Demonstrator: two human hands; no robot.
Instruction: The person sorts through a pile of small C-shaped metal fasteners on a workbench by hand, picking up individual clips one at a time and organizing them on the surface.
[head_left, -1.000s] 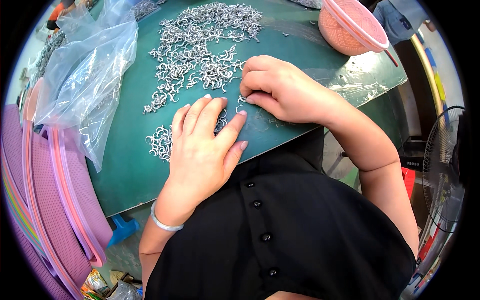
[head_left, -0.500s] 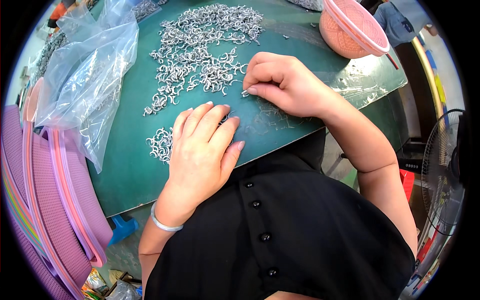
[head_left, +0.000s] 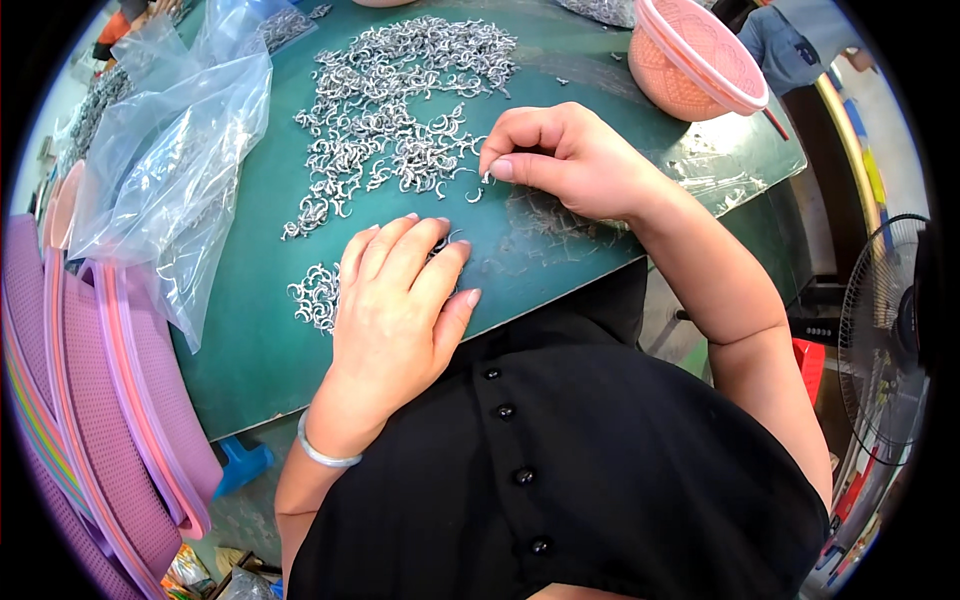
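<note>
A broad spread of small curved silver metal pieces (head_left: 432,50) lies over the far half of the green table (head_left: 255,375). My right hand (head_left: 575,165) is at the right edge of this spread, thumb and forefinger pinched on a small curved metal piece (head_left: 486,178). Just below that pinch, one loose piece (head_left: 474,196) rests on the tabletop. My left hand (head_left: 400,300) lies palm down nearer me, fingers stretched out; a few dark bits show between its fingertips, too hidden to make out. Beside it sits a smaller heap of curved pieces (head_left: 315,298), partly covered by the hand.
A clear plastic bag (head_left: 190,170) drapes over the table's left side, near stacked purple baskets (head_left: 165,380). At the far right stands a pink basket (head_left: 685,75). A fan (head_left: 885,340) is off to the right. Another person's clothed leg (head_left: 785,50) shows behind the basket.
My right hand has shifted slightly, its fingers opening out a little around the pinch. A loose piece now shows below it. My left hand stays nearly in place; the whole view has moved a little.
</note>
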